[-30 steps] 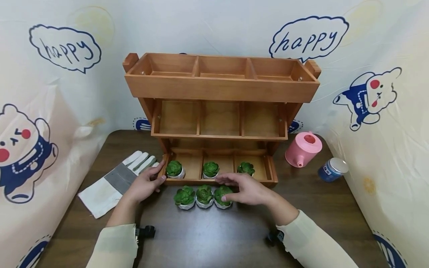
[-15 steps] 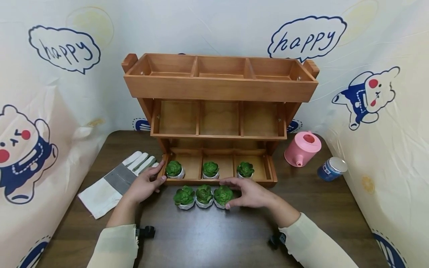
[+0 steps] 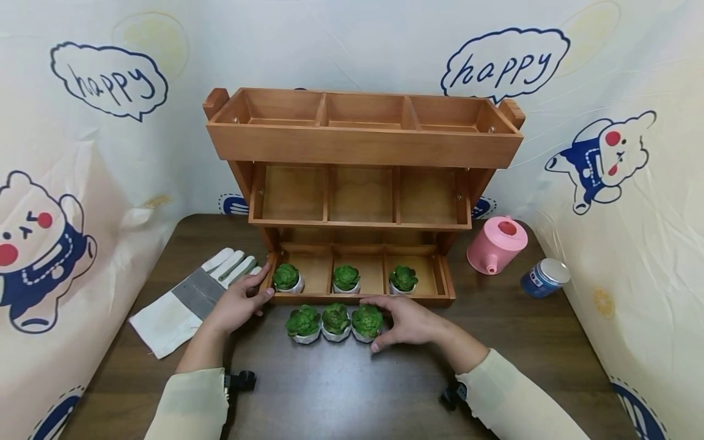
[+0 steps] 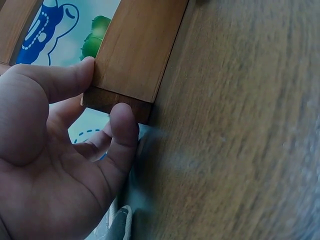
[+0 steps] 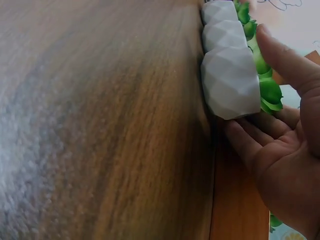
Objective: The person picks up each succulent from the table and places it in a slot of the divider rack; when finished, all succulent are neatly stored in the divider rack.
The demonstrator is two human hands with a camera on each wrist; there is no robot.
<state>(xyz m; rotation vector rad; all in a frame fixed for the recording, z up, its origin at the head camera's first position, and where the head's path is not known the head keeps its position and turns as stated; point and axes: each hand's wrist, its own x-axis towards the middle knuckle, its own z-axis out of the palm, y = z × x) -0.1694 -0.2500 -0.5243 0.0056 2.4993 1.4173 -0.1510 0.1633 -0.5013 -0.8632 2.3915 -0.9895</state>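
Observation:
My left hand (image 3: pixel 235 304) grips the lower left corner of a three-tier wooden planter shelf (image 3: pixel 363 146); its thumb lies at the front edge in the left wrist view. Three potted succulents stand in a row on the table before the shelf: left (image 3: pixel 303 322), middle (image 3: pixel 335 321) and right (image 3: pixel 366 322). Beside the right one is my right hand (image 3: pixel 415 322), thumb and fingers spread around it without closing. The right wrist view shows the fingers close to its white faceted pot (image 5: pixel 231 82). Each bottom-tier compartment holds one succulent, such as the middle one (image 3: pixel 346 278).
A white and grey work glove (image 3: pixel 189 299) lies left of the shelf. On the right stand a pink watering can (image 3: pixel 497 244) and a blue jar with a silver lid (image 3: pixel 544 279). Patterned sheeting (image 3: pixel 357 43) hangs behind and at both sides of the table (image 3: pixel 341 397).
My right hand has drawn back slightly to the right from over the right succulent, baring its leaves, and the thumb has moved nearer to me. My left hand stays on the shelf corner.

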